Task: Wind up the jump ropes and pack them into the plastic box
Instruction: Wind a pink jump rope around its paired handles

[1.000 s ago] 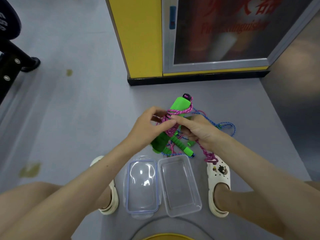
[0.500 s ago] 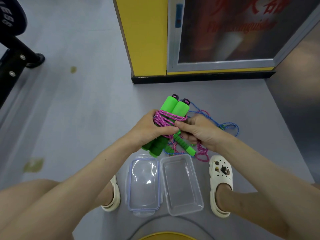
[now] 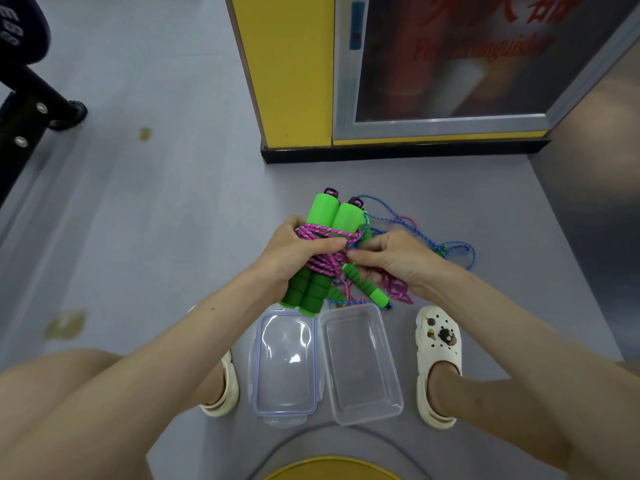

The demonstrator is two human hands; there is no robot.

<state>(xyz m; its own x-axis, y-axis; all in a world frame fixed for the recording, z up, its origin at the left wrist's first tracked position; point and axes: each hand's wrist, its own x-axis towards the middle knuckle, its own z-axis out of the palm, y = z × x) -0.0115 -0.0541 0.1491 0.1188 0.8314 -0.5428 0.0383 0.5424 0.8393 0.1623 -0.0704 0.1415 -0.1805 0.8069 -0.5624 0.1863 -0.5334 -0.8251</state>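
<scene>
Pink rope [image 3: 325, 232] wraps green handles [image 3: 324, 213] gripped by left hand [image 3: 294, 258].

Grey floor [image 3: 173, 220] bears clear box [image 3: 360, 367], its lid [image 3: 285, 367], and loose blue rope [image 3: 459, 247].

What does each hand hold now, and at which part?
The left hand grips the two green handles around their middle, over the wound pink rope. The right hand pinches that rope beside the handles.
</scene>
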